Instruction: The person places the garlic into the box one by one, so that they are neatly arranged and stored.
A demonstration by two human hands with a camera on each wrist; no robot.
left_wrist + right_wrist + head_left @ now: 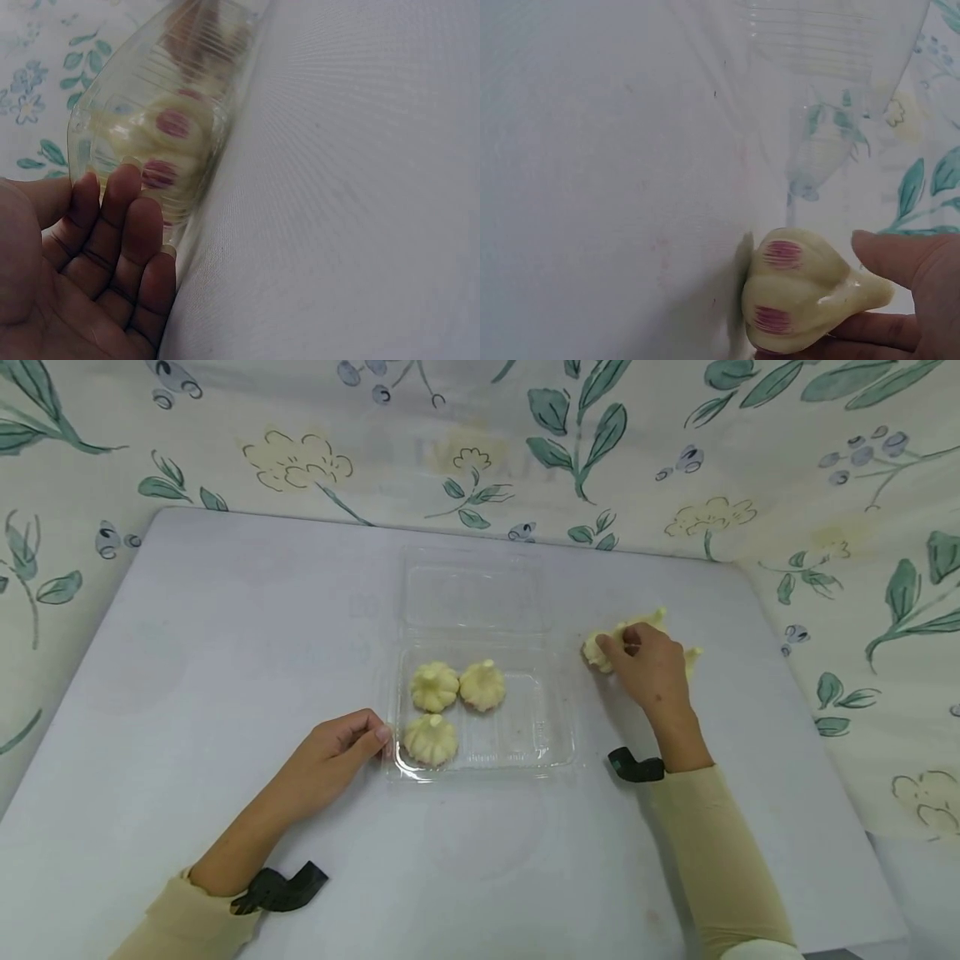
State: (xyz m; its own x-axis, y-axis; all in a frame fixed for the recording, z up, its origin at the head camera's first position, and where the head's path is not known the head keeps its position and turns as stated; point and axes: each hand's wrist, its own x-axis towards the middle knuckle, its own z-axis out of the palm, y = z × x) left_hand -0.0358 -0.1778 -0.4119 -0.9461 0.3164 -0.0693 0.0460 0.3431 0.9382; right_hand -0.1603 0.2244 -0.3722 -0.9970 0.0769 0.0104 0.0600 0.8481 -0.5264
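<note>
A clear plastic clamshell container (525, 727) lies with its lid (476, 589) folded back. Three pale garlic bulbs (432, 740) sit in its left part. My left hand (337, 760) pinches the container's left edge, thumb at the rim and fingertips against the outer wall. To the right of the container, my right hand (651, 668) is over another garlic bulb (795, 292) standing on the table. Its fingers lie by the stem, while the thumb is apart from the bulb. Purple-red streaks mark this bulb's side.
More pale garlic (692, 658) shows beyond my right hand, partly hidden by it. The white table (247, 602) ends at the back against a flower-patterned cloth (637, 452). A black strap piece (281, 889) is on my left wrist, another (636, 766) on my right.
</note>
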